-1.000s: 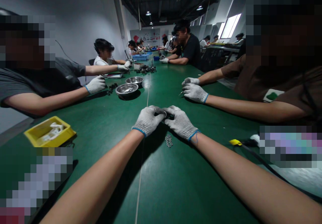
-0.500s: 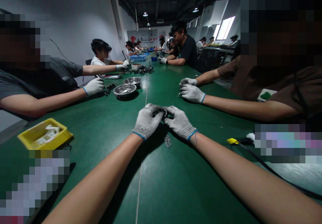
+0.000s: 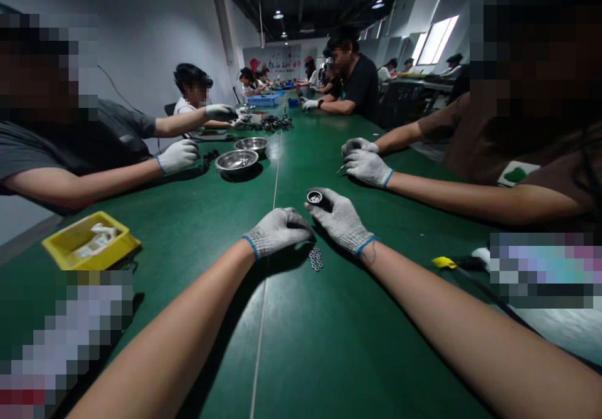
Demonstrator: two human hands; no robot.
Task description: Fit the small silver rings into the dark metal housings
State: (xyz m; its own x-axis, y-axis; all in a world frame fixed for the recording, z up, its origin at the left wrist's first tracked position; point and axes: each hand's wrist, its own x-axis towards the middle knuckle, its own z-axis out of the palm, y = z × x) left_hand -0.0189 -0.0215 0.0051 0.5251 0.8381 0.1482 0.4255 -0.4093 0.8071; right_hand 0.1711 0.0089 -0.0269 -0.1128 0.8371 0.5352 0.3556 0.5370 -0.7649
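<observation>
Both my hands wear grey knit gloves and rest on the green table [image 3: 329, 344]. My right hand [image 3: 339, 221] grips a small black round part [image 3: 314, 197] with a pale centre at its fingertips. My left hand [image 3: 278, 231] lies just left of it with fingers curled downward; what they hold, if anything, is hidden. A small cluster of several metal rings [image 3: 315, 258] lies on the table between my wrists.
Two steel bowls [image 3: 237, 162] stand ahead on the left. A yellow tray [image 3: 89, 243] sits at the near left. A yellow-tipped cable [image 3: 444, 262] lies on the right. Other people's gloved hands [image 3: 367, 167] work on both sides of the long table.
My hands were joined around the black part; now they have come apart. The right hand keeps the part and the left hand has dropped toward the rings.
</observation>
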